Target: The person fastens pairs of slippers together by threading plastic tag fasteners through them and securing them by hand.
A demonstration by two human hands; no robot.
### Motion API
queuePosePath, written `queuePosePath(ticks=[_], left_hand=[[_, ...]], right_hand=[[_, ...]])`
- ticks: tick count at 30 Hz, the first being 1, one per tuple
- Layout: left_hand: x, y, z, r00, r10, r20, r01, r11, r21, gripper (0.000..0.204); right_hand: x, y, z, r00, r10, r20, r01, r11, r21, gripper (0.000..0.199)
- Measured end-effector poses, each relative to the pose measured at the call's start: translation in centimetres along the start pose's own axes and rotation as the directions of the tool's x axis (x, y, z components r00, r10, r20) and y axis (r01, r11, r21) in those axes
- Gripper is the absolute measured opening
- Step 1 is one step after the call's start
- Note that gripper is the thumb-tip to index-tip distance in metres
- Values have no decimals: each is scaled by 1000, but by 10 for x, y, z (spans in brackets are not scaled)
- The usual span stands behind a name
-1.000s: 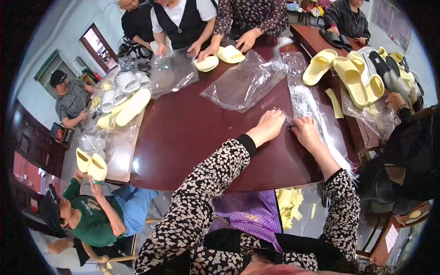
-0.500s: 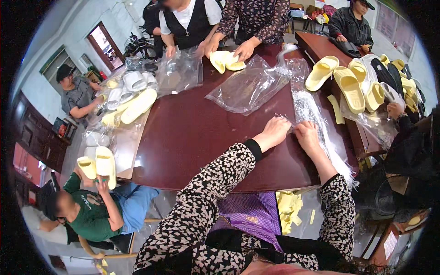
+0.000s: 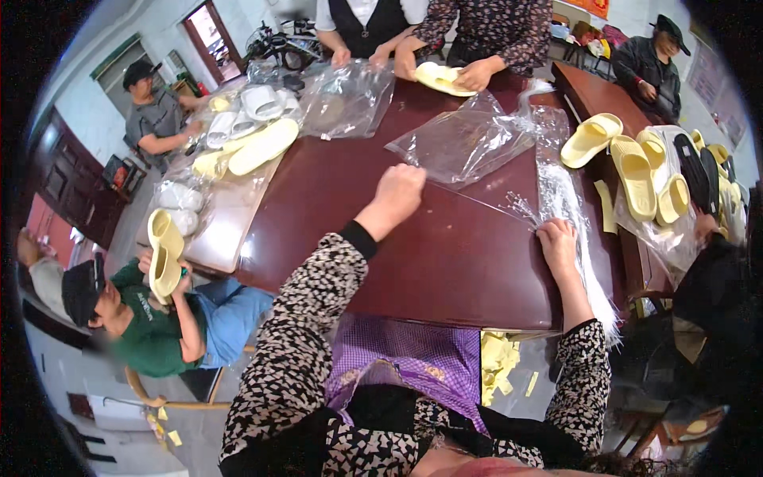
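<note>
The left hand [image 3: 400, 191] is closed on the near corner of a clear plastic bag [image 3: 465, 143] lying flat at the far middle of the dark red table [image 3: 350, 215]. The right hand [image 3: 559, 242] rests spread, fingers down, on a stack of clear bags [image 3: 566, 191] at the table's right edge. The film looks light, limp and slippery, so an edge or corner pinch seems best.

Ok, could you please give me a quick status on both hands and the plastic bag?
Left hand closed on clear plastic bag edge. Right hand pressing down bag stack. Dark red table between them.
</note>
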State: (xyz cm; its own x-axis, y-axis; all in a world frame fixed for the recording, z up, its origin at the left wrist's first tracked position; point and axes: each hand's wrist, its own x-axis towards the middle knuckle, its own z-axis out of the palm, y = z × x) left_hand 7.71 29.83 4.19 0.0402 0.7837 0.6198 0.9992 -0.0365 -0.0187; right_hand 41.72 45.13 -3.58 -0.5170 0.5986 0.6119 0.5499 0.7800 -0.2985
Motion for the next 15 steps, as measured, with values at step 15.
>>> queuePosePath(ticks=[15], left_hand=[[-192,-66,-128,723,-690,-36,674,716,-180,9]], right_hand=[[20,-44,-23,999,-12,44,12,1000,16,11]])
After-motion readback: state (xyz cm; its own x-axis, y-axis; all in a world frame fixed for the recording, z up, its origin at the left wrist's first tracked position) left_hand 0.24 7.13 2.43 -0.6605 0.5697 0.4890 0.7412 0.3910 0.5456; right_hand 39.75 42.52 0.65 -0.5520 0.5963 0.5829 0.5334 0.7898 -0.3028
